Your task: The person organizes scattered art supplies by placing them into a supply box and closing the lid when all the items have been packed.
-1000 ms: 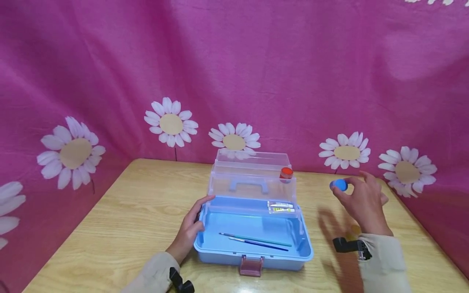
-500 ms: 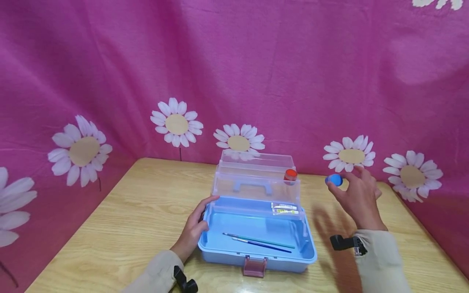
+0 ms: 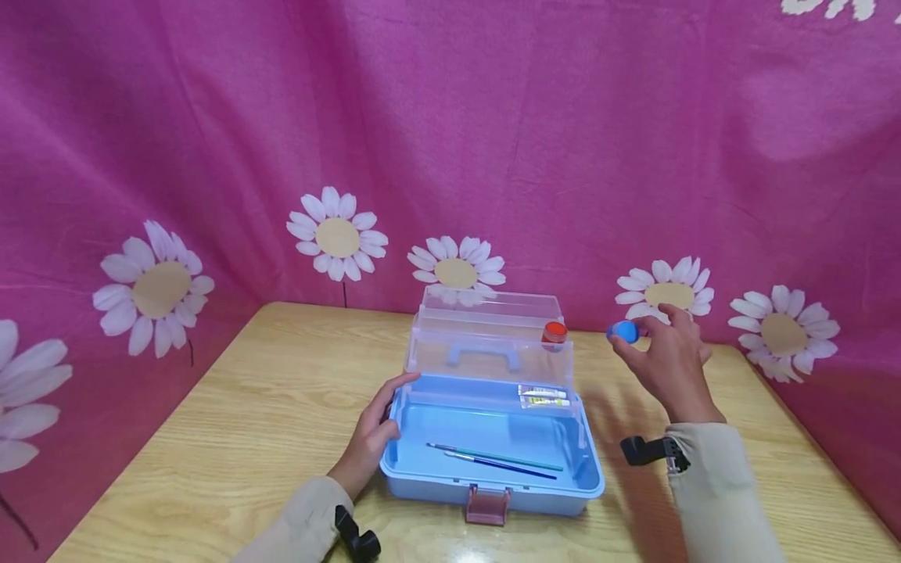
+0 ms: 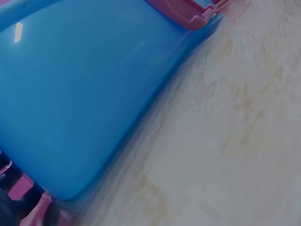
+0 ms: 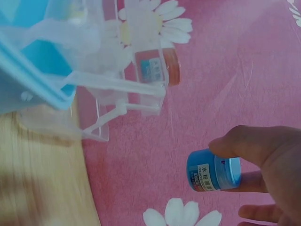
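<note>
My right hand (image 3: 669, 360) pinches a small blue paint jar (image 5: 202, 170) between thumb and fingers, raised to the right of the box. The jar's label faces the right wrist camera. My left hand (image 3: 369, 438) holds the left side of a light blue plastic box (image 3: 422, 489), which stands with its clear lid and trays folded up and back. Two paintbrushes (image 3: 493, 461) lie on the box's floor. Two paint tubes (image 3: 543, 396) rest in a clear tray, and a red paint jar (image 3: 554, 332) sits in the upper tray at the right. The left wrist view shows the box's blue wall (image 4: 84, 94).
The box stands on a wooden table (image 3: 281, 375). A pink latch (image 3: 487, 505) hangs at its front. Behind the table hangs a magenta cloth (image 3: 450, 141) printed with white daisies.
My right hand has carried the blue paint jar left and slightly up, toward the box's raised trays. My left hand keeps its hold on the box. The head view has shifted slightly.
</note>
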### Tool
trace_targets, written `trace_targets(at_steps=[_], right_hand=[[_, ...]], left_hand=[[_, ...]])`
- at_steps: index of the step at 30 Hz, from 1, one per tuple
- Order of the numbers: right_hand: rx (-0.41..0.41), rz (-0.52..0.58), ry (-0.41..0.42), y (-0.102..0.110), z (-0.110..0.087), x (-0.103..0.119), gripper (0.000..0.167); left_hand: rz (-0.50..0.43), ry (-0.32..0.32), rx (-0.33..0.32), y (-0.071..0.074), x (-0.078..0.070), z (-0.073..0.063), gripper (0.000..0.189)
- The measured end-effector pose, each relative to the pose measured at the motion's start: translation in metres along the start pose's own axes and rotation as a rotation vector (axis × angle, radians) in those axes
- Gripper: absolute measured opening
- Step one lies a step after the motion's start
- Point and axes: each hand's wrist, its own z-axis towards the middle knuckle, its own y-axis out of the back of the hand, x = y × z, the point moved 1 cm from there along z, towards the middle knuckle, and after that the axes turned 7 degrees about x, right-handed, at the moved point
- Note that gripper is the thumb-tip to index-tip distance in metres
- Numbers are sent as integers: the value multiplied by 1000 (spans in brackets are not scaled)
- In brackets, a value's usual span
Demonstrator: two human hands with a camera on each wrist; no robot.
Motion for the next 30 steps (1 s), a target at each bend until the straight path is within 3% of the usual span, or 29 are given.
trace_targets(at_steps=[5,13,25,30], right_hand=[[16,7,13,0,6,8,45],[107,67,-7,-1,13,19,51],[152,131,57,-5,24,43,47],[209,157,46,-6,29,50,50]], left_hand=[[-2,6,0,1,-1,0,74],[1,10,-3,0,-1,0,75],[8,20,-10,0,-1,-2,75],[-5,19,0,0,-1,0,73]])
